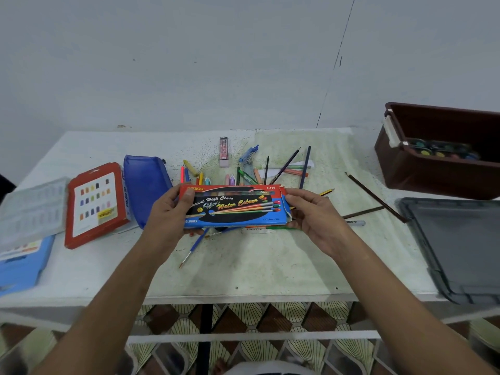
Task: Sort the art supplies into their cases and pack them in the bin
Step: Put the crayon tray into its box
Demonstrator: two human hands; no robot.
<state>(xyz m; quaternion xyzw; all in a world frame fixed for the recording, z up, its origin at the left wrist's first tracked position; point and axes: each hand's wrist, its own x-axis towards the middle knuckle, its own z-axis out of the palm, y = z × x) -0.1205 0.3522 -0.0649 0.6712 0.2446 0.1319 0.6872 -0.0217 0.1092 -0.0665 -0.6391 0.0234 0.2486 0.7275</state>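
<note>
I hold a red and blue water colour box (234, 207) above the middle of the table. My left hand (169, 212) grips its left end with the thumb on top. My right hand (315, 212) holds its right end, where the flap is, with the thumb at the top corner. Behind and under the box lie several loose pencils, crayons and pens (270, 171), and a blue paintbrush (194, 246) lies in front. A brown bin (400, 169) stands at the far right with paint pots inside.
A blue pencil case (144, 185), a red crayon box (94, 205), a clear plastic tray (31, 209) and a light blue case (21, 263) lie on the left. A grey lid (460, 247) lies at the right edge. An eraser (224, 152) sits at the back.
</note>
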